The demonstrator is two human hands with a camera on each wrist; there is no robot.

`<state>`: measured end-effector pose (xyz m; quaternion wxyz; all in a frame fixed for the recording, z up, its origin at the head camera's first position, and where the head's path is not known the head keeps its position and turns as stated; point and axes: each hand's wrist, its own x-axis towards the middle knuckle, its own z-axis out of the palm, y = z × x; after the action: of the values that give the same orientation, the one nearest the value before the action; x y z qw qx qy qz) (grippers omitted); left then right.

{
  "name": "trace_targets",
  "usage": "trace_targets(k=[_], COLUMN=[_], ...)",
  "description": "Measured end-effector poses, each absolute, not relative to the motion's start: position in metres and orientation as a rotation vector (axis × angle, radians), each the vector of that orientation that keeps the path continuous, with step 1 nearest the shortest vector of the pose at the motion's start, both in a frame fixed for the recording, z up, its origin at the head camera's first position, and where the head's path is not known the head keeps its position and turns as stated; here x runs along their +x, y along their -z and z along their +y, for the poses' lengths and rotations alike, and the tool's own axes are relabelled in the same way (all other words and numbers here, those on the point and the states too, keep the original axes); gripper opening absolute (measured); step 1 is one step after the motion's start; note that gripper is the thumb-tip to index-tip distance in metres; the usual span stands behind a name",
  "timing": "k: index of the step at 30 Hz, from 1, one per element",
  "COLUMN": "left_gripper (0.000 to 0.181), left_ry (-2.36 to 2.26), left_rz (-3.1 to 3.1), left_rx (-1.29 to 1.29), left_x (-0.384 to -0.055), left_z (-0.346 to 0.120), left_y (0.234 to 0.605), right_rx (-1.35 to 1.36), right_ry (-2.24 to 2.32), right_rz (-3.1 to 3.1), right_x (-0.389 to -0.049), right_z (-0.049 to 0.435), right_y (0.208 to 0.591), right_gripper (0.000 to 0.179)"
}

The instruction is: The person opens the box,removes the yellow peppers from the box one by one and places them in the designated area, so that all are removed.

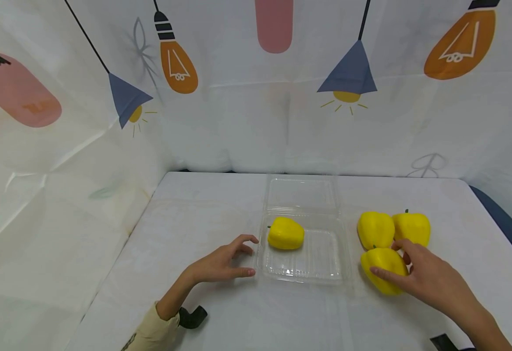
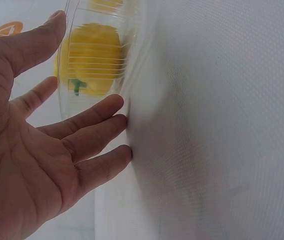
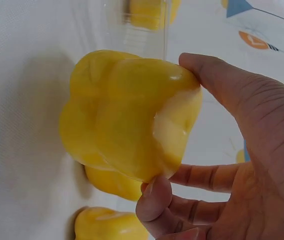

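A clear plastic clamshell container [image 1: 330,268] lies with its lid folded back on the white table. Inside its left part sits one yellow bell pepper [image 1: 285,233], its stem toward the left. Just left of the container my left hand [image 1: 226,261] holds nothing, fingers spread near the wall; the left wrist view shows the fingertips close to the tabletop. On the right, my right hand [image 1: 431,275] grips another yellow bell pepper [image 3: 131,110] between thumb and fingers. Two more yellow bell peppers, a left one [image 1: 376,230] and a right one [image 1: 412,228], stand just behind it.
The white-covered table [image 1: 203,195] meets a hanging white cloth [image 1: 247,122] printed with lamps and bulbs, at the back and left. The container's flat lid [image 1: 301,191] reaches toward the table's far edge. A dark blue object [image 1: 505,219] shows beyond the right edge.
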<state>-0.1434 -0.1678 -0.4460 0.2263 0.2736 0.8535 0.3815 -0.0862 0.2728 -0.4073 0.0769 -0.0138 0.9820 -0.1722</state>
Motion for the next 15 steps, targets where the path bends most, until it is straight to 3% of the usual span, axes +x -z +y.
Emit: trace_targets(k=[15], left_gripper=[0.069], left_ry=[-1.051], left_rz=[2.346], left_rx=[0.758], left_x=[-0.1436], left_z=[-0.1679], left_y=[0.4463], right_rx=[0.049], right_ry=[0.526], right_rz=[2.848], right_x=[-0.0875], right_z=[0.2716], right_y=[0.4146], right_gripper=[0.089])
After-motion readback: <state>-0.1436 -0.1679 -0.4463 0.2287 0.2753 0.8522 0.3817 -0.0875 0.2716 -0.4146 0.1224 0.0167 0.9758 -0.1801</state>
